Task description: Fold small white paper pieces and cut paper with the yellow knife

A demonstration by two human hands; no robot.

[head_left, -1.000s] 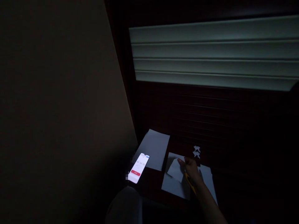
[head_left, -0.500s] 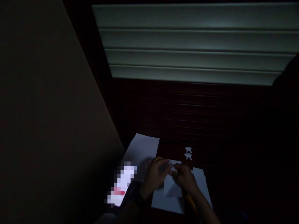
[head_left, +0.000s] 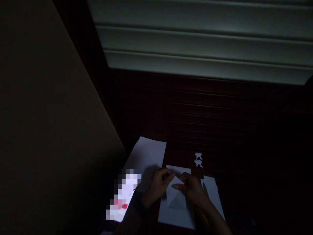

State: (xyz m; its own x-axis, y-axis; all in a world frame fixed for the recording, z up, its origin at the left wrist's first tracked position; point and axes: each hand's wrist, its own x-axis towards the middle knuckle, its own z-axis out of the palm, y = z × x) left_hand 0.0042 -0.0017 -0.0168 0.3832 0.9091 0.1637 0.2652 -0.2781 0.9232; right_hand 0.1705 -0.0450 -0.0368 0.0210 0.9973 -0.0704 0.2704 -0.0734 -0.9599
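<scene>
A small white piece of paper [head_left: 173,196], folded to a point at the top and with a triangular flap near its bottom, is between my hands. My left hand [head_left: 159,183] pinches it near the top left edge, fingertips close to the point. From the right, my right hand [head_left: 193,187] grips it, the thumb lying across its front and the fingers bent near the tip. Beneath lies a larger white sheet [head_left: 176,220]. Dim light hides the exact finger contact.
A large white paper sheet [head_left: 149,153] lies at the left, beside a bright blurred-out screen [head_left: 126,195]. Two small folded paper figures [head_left: 198,160] sit behind my right hand. More white paper [head_left: 215,194] and a yellow-orange object [head_left: 202,218] are at the right. A slatted panel [head_left: 195,49] rises behind.
My hands have shifted slightly on the folded paper, and its pointed top now shows between them. My right thumb has come down across its front. The camera view has tilted slightly.
</scene>
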